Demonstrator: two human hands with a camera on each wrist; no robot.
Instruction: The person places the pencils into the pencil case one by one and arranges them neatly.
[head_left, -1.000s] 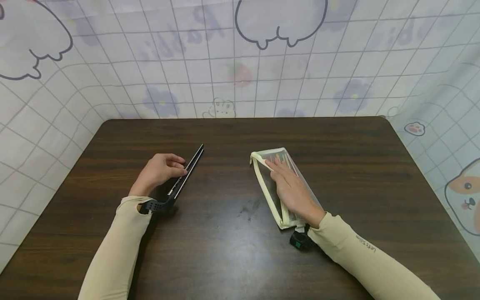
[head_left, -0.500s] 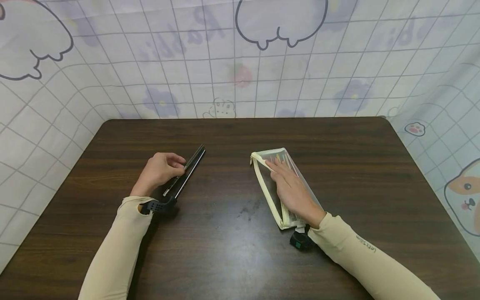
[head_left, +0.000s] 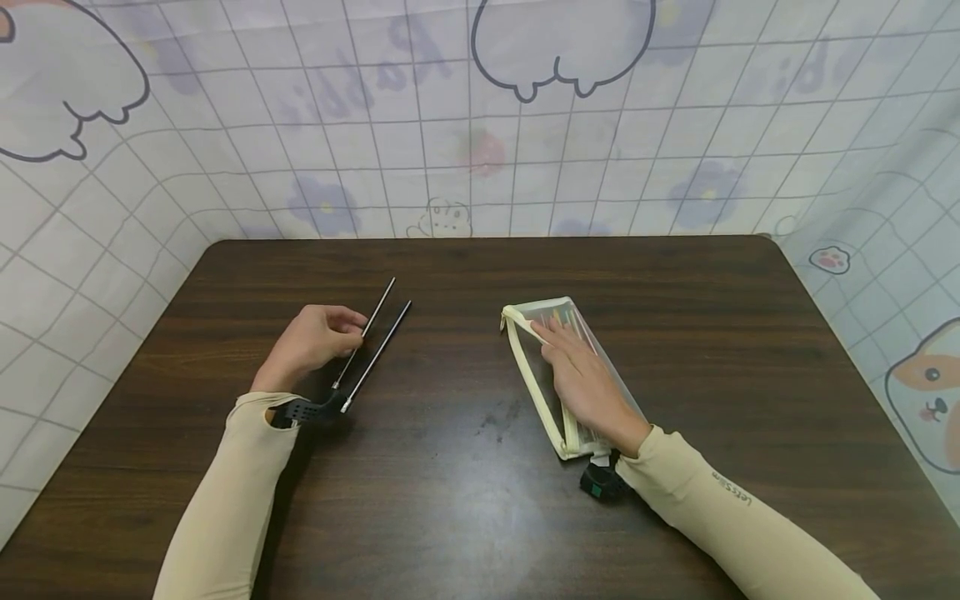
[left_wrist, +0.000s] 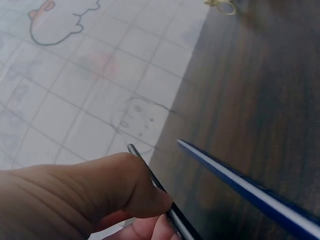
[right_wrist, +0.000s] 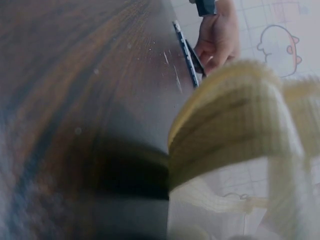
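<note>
My left hand (head_left: 318,337) pinches a thin dark pencil (head_left: 378,307) between thumb and fingers. In the left wrist view this dark pencil (left_wrist: 175,214) passes under the thumb, its far end pointing away from me. A second slim pencil (head_left: 382,352), dark blue with a pale streak in the left wrist view, lies to its right with a gap between them. My right hand (head_left: 588,379) rests with straight fingers on a clear zip pencil case (head_left: 522,354) with pale yellow trim. Several slim things show through the case near the fingertips; the palm hides the rest.
A dark wooden table (head_left: 465,517) carries everything, with a pale grid-patterned cloth (head_left: 465,125) rising behind its far edge and at both sides. Dark wrist cameras sit under both wrists; the right one (head_left: 600,482) is beside the case's near end.
The two pencils lay close together; now they are apart. My left hand has shifted the pinched pencil to the left, away from the other. My right hand and the case have stayed put.
</note>
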